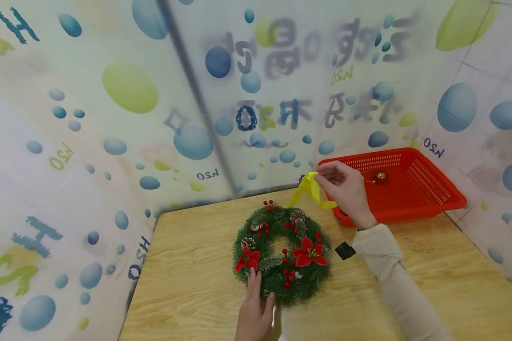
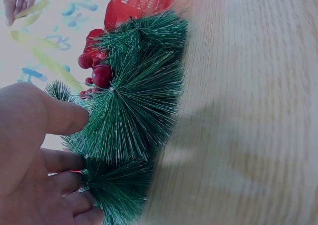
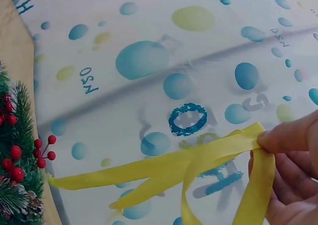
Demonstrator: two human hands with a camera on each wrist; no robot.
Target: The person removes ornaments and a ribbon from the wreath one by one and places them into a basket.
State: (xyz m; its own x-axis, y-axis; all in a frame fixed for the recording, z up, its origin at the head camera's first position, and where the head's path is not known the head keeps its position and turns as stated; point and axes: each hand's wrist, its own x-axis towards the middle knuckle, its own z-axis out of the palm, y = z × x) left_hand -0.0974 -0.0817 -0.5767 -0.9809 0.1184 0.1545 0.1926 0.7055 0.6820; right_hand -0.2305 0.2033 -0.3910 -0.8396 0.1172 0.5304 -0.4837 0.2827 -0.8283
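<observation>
A green wreath [image 1: 300, 291] with red poinsettias [image 1: 309, 252], red berries and pine cones lies flat on the wooden table. My left hand [image 1: 254, 305] rests against its near left edge, fingers extended and touching the greenery; the left wrist view shows the thumb and fingers spread along the needles [image 2: 124, 120]. Above the far side of the wreath, my right hand [image 1: 345, 189] pinches a yellow ribbon [image 3: 218, 153] between thumb and fingers. Loops and loose tails of the ribbon hang down, one tail reaching the wreath's far edge.
At the table's back right stands a red plastic basket [image 1: 409, 215] with a shiny ball ornament [image 1: 380, 177] inside. A small black piece [image 1: 345, 250] shows by my right sleeve. A patterned curtain [image 1: 175, 156] borders the table's back and left side.
</observation>
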